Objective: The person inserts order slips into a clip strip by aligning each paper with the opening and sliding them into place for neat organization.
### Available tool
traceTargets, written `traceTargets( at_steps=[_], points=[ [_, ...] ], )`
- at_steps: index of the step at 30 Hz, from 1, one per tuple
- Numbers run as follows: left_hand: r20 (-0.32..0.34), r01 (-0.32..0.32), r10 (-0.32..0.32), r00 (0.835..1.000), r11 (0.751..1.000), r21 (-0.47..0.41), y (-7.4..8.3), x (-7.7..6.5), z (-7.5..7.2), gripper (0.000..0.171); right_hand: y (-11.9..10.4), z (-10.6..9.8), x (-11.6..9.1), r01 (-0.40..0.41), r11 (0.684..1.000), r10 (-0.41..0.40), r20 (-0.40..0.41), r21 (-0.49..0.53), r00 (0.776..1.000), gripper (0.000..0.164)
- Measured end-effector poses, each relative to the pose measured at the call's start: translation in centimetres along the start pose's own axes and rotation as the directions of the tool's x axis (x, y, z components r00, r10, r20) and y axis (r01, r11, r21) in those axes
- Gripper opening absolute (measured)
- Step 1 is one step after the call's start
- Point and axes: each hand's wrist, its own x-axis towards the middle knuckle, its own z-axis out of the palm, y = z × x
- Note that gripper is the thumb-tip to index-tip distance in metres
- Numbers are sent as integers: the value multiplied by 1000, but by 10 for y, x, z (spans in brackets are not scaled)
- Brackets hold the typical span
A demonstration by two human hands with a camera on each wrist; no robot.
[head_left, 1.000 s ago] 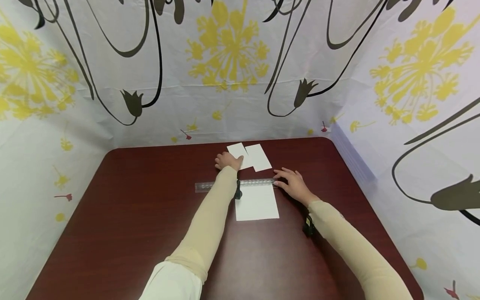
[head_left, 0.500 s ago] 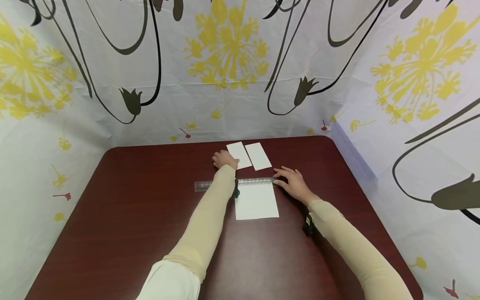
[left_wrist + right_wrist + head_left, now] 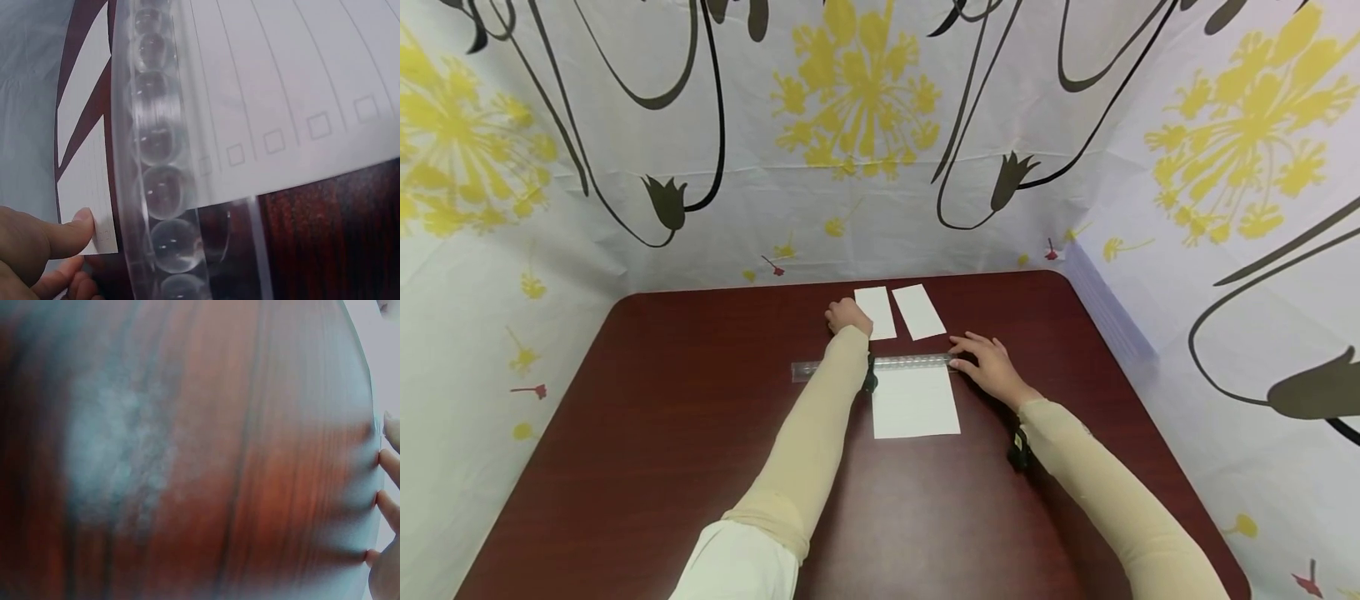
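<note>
My left hand (image 3: 848, 317) pinches the near left edge of a white paper slip (image 3: 880, 308), thumb on top and the other fingers curled below. A second white slip (image 3: 919, 312) lies just right of it. Nearer to me, a clear plastic ruler (image 3: 910, 362) with a row of round bumps (image 3: 165, 190) lies across the top of a larger white sheet (image 3: 916, 404). Faint lines and small boxes are printed on that sheet. My right hand (image 3: 988, 367) rests at the ruler's right end, its fingers spread and fingertips (image 3: 379, 499) down on the table.
All the paper lies on a dark red wooden table (image 3: 662, 433) with rounded far corners. Cloth walls (image 3: 865, 225) with yellow and grey flower prints stand behind it and at both sides. My left forearm (image 3: 812, 417) crosses over the ruler.
The left slip has turned straighter and shifted left, away from the second slip, which it overlapped or touched before; a gap now parts them. My right hand and the ruler stay put.
</note>
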Motion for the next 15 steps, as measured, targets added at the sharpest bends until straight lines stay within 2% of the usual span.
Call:
traceTargets(
  at_steps=[8,15],
  points=[
    [-18,18,-18,1000,1000,3,0,-2,-5,40,-3,-1,-2,-1,1000,1,-9,4,1000,27],
    [-4,27,-27,1000,1000,-4,-1,-4,-6,42,-5,-1,-2,-1,1000,1,-10,11,1000,27]
  ],
)
